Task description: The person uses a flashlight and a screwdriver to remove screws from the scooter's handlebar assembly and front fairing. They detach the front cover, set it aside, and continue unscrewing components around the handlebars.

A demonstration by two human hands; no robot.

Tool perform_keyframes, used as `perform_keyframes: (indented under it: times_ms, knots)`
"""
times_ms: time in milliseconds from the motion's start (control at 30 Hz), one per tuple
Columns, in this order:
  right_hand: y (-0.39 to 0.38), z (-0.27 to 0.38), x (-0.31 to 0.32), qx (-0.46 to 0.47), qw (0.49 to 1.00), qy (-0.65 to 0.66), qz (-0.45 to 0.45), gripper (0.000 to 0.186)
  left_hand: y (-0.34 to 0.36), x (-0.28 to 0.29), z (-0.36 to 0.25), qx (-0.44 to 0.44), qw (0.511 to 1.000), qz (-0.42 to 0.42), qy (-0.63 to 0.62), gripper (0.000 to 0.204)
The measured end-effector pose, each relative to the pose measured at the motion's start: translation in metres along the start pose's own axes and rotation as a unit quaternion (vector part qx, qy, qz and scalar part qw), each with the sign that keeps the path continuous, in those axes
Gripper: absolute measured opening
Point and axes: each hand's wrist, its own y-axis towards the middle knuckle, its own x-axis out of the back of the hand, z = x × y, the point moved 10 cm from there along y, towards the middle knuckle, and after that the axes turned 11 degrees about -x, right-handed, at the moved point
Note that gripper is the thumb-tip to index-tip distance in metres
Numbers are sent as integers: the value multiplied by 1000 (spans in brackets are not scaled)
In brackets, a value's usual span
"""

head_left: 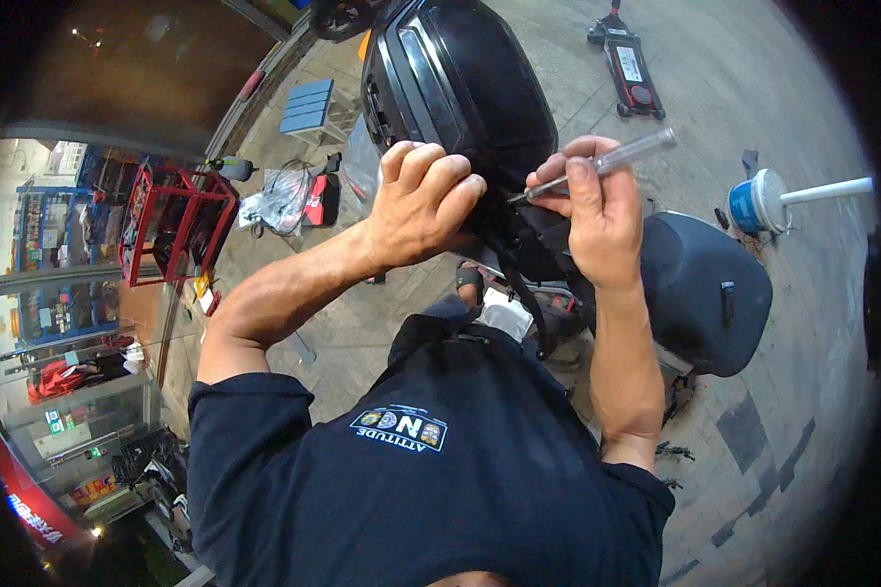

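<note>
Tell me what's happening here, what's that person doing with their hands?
The person's right hand holds a screwdriver with a clear handle, its tip pointing in at the dark parts just below a big black case. The left hand is curled close by; whether it grips anything is hidden. A blue stool stands further off.
</note>
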Motion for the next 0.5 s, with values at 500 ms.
perform_keyframes:
  times_ms: [500]
  knots:
    - [-12, 3, 34, 98, 980, 156, -77, 22, -3, -6, -7, -6, 1000, -10, 1, 51]
